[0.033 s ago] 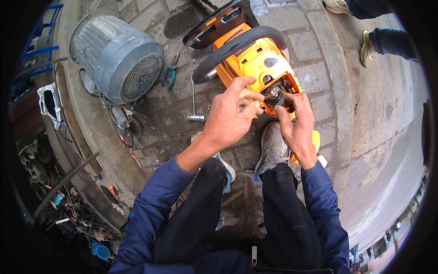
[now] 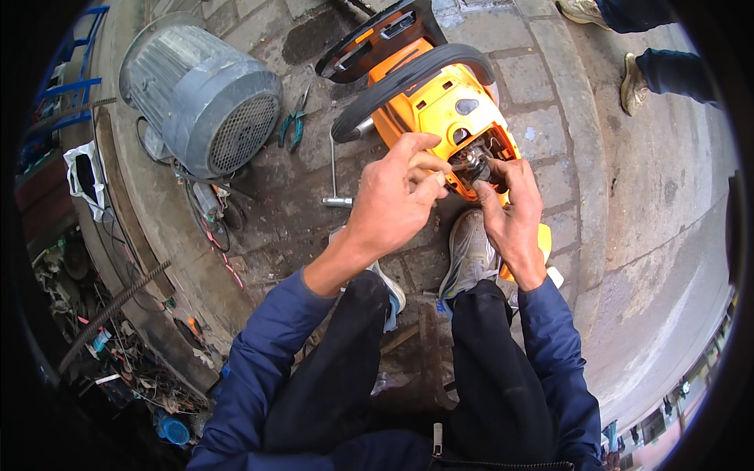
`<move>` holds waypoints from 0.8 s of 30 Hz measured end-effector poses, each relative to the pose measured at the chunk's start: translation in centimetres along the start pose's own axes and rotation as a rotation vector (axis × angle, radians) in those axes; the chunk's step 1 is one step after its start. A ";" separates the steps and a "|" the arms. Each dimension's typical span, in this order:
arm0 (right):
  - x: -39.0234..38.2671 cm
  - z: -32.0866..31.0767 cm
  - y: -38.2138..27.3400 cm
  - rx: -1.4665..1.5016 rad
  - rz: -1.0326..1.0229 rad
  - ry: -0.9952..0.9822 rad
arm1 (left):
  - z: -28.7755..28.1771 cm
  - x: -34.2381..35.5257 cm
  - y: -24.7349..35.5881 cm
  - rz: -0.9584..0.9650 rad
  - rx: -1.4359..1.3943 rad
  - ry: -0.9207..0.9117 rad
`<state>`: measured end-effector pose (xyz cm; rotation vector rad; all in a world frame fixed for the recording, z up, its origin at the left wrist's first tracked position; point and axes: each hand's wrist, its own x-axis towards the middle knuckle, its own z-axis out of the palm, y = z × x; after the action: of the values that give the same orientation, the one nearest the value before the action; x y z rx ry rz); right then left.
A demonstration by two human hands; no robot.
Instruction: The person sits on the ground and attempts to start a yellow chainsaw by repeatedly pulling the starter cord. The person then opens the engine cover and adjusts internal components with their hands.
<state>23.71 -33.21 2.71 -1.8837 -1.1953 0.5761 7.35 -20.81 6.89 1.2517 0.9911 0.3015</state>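
Observation:
An orange chainsaw [image 2: 440,110] with a black curved handle lies on the paving in front of me. Its near end is uncovered, and a small metal and dark fitting [image 2: 474,160] shows inside the opening. My right hand [image 2: 512,206] reaches in from the right, thumb and fingers pinched on the dark part of that fitting. At the opening's left edge is my left hand [image 2: 397,188], thumb and fingertips closed together. A thin thing seems to stick out from them toward the fitting, too small to make out.
A large grey electric motor [image 2: 204,102] lies at the left, with green-handled pliers [image 2: 292,129] beside it. Closer in lies a long-handled socket wrench [image 2: 336,202]. A yellow part [image 2: 543,242] rests right of my shoe. Another person's legs [image 2: 667,74] stand at the far right.
My left hand has shifted very slightly left, away from the fitting. My right hand and the chainsaw look the same.

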 end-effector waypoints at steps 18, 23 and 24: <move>-5.0 3.2 2.0 0.326 0.367 0.220 | -0.5 -1.0 -2.9 0.140 0.569 0.255; -5.7 4.1 1.6 0.502 0.560 0.294 | -0.4 -1.0 -3.0 0.034 0.527 0.191; -6.0 4.1 1.6 0.479 0.580 0.280 | -0.4 -1.0 -2.9 0.030 0.529 0.187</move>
<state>18.92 -37.30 -1.15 -1.7952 -0.2767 0.7905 5.59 -22.26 4.74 1.7402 1.2635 0.1851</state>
